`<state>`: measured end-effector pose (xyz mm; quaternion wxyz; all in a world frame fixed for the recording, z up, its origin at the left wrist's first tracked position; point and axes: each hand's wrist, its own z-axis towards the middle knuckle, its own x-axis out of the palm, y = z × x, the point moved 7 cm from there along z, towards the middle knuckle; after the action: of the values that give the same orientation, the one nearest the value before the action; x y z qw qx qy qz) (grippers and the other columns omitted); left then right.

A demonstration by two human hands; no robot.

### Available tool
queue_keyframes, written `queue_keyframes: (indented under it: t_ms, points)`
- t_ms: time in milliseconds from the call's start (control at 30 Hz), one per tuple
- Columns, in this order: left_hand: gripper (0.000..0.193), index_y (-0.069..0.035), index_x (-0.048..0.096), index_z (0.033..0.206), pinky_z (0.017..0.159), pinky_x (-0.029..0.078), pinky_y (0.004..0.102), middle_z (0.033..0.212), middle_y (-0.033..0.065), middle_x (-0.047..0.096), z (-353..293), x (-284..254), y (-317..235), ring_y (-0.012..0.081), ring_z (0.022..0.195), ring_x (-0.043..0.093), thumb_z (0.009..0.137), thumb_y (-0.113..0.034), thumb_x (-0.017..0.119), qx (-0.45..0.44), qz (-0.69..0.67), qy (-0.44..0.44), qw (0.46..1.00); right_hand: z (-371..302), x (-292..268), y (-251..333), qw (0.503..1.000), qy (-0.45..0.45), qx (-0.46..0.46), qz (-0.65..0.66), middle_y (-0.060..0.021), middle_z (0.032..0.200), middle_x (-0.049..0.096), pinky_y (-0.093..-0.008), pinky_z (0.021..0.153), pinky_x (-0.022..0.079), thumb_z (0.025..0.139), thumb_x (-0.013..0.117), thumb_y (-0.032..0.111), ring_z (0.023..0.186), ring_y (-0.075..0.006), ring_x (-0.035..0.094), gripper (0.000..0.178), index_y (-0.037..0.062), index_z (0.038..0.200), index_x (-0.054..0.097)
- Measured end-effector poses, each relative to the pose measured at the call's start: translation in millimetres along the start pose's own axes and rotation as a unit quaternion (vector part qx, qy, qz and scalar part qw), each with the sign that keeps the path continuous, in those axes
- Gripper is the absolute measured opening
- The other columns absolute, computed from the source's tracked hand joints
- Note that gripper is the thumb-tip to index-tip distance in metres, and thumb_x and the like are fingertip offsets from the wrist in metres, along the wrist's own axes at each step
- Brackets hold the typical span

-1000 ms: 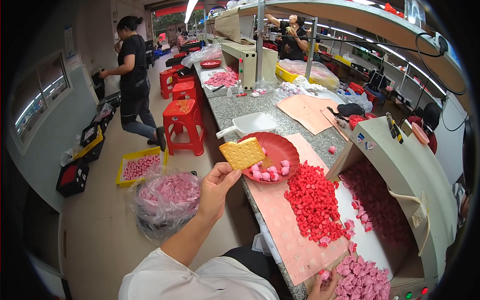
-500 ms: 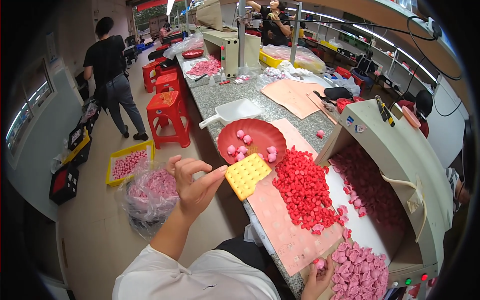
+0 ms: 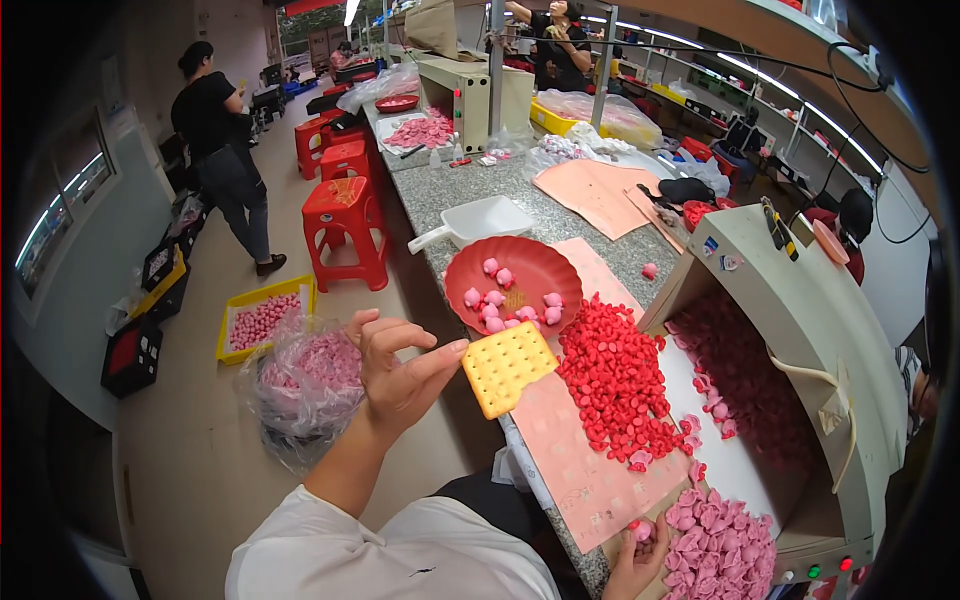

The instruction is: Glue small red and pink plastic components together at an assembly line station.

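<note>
Since it is pinched only at its left edge, the cracker (image 3: 508,372) leaves most of its dimpled face clear of the left hand (image 3: 395,375), a hold that seems meant to touch the food as little as possible. The fingers of that hand are clamped on this edge, though the far side of the pinch is hidden; the others curl loosely away. The cracker hangs in the air by the near edge of the bench (image 3: 440,190), overlapping the lower rim of a red plate (image 3: 530,268) in view (one corner is missing, bitten or broken).

Down at the lower edge, the right hand (image 3: 640,568) has its fingers together around a pink-and-red piece (image 3: 640,531), held at the tips, probably because something so small suits a light grip. It sits just beside a heap of pink petal-like pieces (image 3: 722,545), within easy reach. A pile of red pieces (image 3: 615,385) lies mostly on a pink sheet (image 3: 590,490), which likely guards the stone top and keeps small parts visible. Rounded pink pieces (image 3: 493,298) rest inside the plate, whose raised rim would stop them rolling off. Beyond it lies a white scoop (image 3: 490,220).
</note>
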<state>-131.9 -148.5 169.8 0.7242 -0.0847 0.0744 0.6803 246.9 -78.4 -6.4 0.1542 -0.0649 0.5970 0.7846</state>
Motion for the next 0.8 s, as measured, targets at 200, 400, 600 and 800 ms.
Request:
queue_keyframes:
  t_ms: [200, 400, 600, 800]
  points:
    - [0.039, -0.025, 0.066, 0.091, 0.092, 0.031, 0.0396, 0.086, -0.0050, 0.050, 20.8, -26.9, -8.2, 0.0138, 0.082, 0.050, 0.059, -0.009, 0.081, 0.004, -0.035, -0.004, 0.999, -4.2, 1.1, 15.4, 0.999, 0.010, -0.029, -0.036, -0.0093, 0.112, 0.055, -0.0257, 0.077, 0.046, 0.085, 0.062, 0.007, 0.090, -0.0155, 0.055, 0.047, 0.0019, 0.129, 0.046]
    - [0.038, -0.027, 0.066, 0.089, 0.093, 0.031, 0.0386, 0.087, -0.0058, 0.049, 32.2, -46.9, -21.5, 0.0131, 0.081, 0.050, 0.059, -0.012, 0.082, 0.015, -0.046, -0.013, 0.999, -17.8, 1.9, 30.2, 0.997, 0.044, 0.048, 0.028, -0.0097, 0.107, 0.056, -0.0257, 0.079, 0.047, 0.086, 0.062, 0.007, 0.090, -0.0157, 0.055, 0.047, 0.0013, 0.129, 0.044]
    - [0.033, -0.027, 0.067, 0.088, 0.092, 0.031, 0.0378, 0.087, -0.0058, 0.049, 42.6, -60.3, -38.0, 0.0119, 0.079, 0.050, 0.060, -0.014, 0.081, 0.016, -0.089, -0.031, 0.995, -19.7, 0.6, 34.4, 0.992, 0.083, 0.082, 0.057, -0.0076, 0.104, 0.055, -0.0248, 0.079, 0.046, 0.087, 0.061, 0.007, 0.090, -0.0148, 0.054, 0.038, -0.0002, 0.122, 0.049]
    - [0.024, -0.023, 0.065, 0.081, 0.093, 0.034, 0.0393, 0.082, -0.0037, 0.050, 60.1, -71.4, -47.3, 0.0142, 0.079, 0.050, 0.064, -0.016, 0.080, 0.001, -0.135, -0.020, 0.991, -22.5, -0.1, 45.3, 0.990, 0.092, 0.089, 0.064, -0.0067, 0.104, 0.054, -0.0241, 0.080, 0.046, 0.087, 0.060, 0.005, 0.091, -0.0142, 0.054, 0.034, -0.0011, 0.119, 0.050]
